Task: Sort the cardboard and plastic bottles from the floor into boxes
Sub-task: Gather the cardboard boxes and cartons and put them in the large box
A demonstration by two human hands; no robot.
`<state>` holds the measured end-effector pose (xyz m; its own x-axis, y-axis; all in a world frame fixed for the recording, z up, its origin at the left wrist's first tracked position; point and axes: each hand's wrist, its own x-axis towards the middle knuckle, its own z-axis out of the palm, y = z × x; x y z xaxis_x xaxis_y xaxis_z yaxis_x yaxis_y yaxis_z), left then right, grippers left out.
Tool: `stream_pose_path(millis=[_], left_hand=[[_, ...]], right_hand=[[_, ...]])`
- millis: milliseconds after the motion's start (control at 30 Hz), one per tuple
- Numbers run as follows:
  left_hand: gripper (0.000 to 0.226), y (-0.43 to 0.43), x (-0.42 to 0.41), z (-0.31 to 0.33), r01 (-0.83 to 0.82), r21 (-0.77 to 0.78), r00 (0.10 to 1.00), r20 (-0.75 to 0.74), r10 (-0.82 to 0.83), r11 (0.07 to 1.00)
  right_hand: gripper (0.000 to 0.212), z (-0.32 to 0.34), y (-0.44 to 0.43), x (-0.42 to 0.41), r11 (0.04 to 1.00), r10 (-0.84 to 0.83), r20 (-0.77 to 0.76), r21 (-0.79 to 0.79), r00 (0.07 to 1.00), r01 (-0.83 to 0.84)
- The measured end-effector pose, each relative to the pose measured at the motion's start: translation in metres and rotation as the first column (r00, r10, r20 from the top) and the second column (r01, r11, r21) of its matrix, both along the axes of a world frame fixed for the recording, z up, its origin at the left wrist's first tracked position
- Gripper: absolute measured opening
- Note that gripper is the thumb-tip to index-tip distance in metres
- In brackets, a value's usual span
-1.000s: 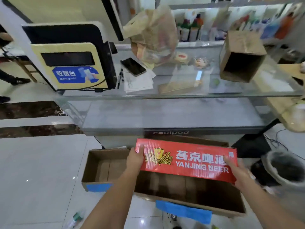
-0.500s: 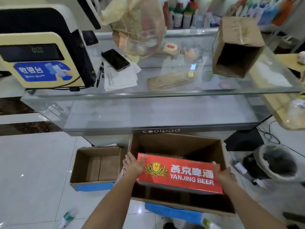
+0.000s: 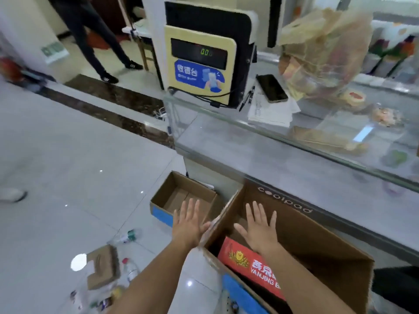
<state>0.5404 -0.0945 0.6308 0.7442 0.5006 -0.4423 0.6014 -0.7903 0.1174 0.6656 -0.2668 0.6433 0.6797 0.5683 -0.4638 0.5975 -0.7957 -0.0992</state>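
Head cam has the left hand [image 3: 189,225] and right hand [image 3: 260,232] both spread flat and holding nothing, hovering over the small box [image 3: 165,190] and big box [image 3: 317,241], with the red beer cardboard [image 3: 247,266] lying inside the big box by its near wall.

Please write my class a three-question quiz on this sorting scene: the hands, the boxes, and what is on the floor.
1. True or false: the red beer carton lies inside the large box.
2. The left hand and right hand are: A open, B gripping bottles, C gripping the carton.
3. Fill in: a cardboard piece and plastic ____ lie unsorted on the floor.
Key: 1 true; 2 A; 3 bottles.
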Motion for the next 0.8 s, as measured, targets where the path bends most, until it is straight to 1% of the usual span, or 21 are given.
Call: stream_pose_path(millis=[100, 167, 200, 267, 300, 333, 400, 433, 500, 533, 567, 633, 667, 700, 733, 767, 800], left_hand=[[0.093, 0.034, -0.074, 0.002, -0.194, -0.001, 0.981, 0.020, 0.194, 0.981], [0.122, 0.053, -0.133, 0.001, -0.319, 0.001, 0.947, 0.030, 0.319, 0.948], [0.134, 0.060, -0.165, -0.001, -0.383, 0.010, 0.923, 0.035, 0.382, 0.924], [0.140, 0.070, -0.228, -0.008, -0.510, 0.021, 0.860, 0.052, 0.508, 0.860], [0.139, 0.073, -0.260, -0.007, -0.573, 0.022, 0.819, 0.072, 0.570, 0.820], [0.138, 0.074, -0.291, -0.010, -0.628, 0.028, 0.777, 0.081, 0.625, 0.777], [0.133, 0.072, -0.350, -0.019, -0.717, 0.076, 0.697, 0.076, 0.713, 0.692], [0.126, 0.069, -0.376, -0.019, -0.753, 0.100, 0.657, 0.065, 0.751, 0.650], [0.106, 0.061, -0.424, -0.030, -0.825, 0.081, 0.565, 0.062, 0.823, 0.560], [0.101, 0.055, -0.446, -0.044, -0.851, 0.058, 0.524, 0.027, 0.851, 0.522], [0.096, 0.046, -0.466, -0.062, -0.876, 0.037, 0.481, 0.032, 0.876, 0.480], [0.079, 0.025, -0.498, -0.096, -0.919, -0.016, 0.393, 0.040, 0.919, 0.394], [0.077, 0.013, -0.512, -0.112, -0.936, -0.026, 0.351, 0.028, 0.936, 0.352], [0.082, 0.001, -0.524, -0.131, -0.957, -0.019, 0.289, 0.023, 0.957, 0.289], [0.091, -0.009, -0.530, -0.135, -0.979, -0.024, 0.200, 0.031, 0.979, 0.201], [0.102, -0.020, -0.538, -0.156, -0.994, 0.005, 0.112, 0.114, 0.987, 0.112], [0.110, -0.031, -0.545, -0.182, -0.998, 0.051, 0.053, 0.180, 0.982, 0.044]], right_hand=[[0.077, 0.004, 0.062, -0.041, 0.981, 0.190, 0.033, 0.030, 0.981, -0.191], [0.083, 0.004, 0.103, -0.079, 0.946, 0.321, 0.053, 0.036, 0.945, -0.323], [0.091, 0.005, 0.123, -0.101, 0.922, 0.381, 0.053, 0.050, 0.923, -0.383], [0.121, 0.002, 0.159, -0.146, 0.865, 0.496, 0.049, 0.053, 0.867, -0.498], [0.133, 0.000, 0.177, -0.169, 0.831, 0.553, 0.054, 0.040, 0.832, -0.555], [0.139, -0.001, 0.192, -0.191, 0.793, 0.607, 0.055, 0.028, 0.793, -0.608], [0.139, -0.006, 0.219, -0.239, 0.716, 0.696, 0.047, 0.038, 0.717, -0.697], [0.134, -0.010, 0.231, -0.261, 0.679, 0.731, 0.042, 0.054, 0.681, -0.732], [0.108, -0.023, 0.251, -0.303, 0.625, 0.779, -0.015, 0.103, 0.627, -0.774], [0.099, -0.029, 0.259, -0.322, 0.588, 0.808, -0.041, 0.095, 0.587, -0.803], [0.100, -0.040, 0.266, -0.340, 0.534, 0.845, -0.030, 0.083, 0.534, -0.841], [0.128, -0.065, 0.278, -0.373, 0.404, 0.915, 0.007, 0.020, 0.404, -0.914], [0.137, -0.080, 0.283, -0.388, 0.355, 0.935, 0.016, -0.013, 0.354, -0.935], [0.140, -0.097, 0.287, -0.404, 0.301, 0.954, 0.020, -0.036, 0.300, -0.953], [0.142, -0.115, 0.290, -0.420, 0.250, 0.968, 0.019, -0.044, 0.249, -0.967], [0.143, -0.133, 0.294, -0.436, 0.205, 0.979, 0.020, -0.029, 0.204, -0.978], [0.145, -0.156, 0.297, -0.452, 0.161, 0.987, 0.010, -0.034, 0.160, -0.986]])
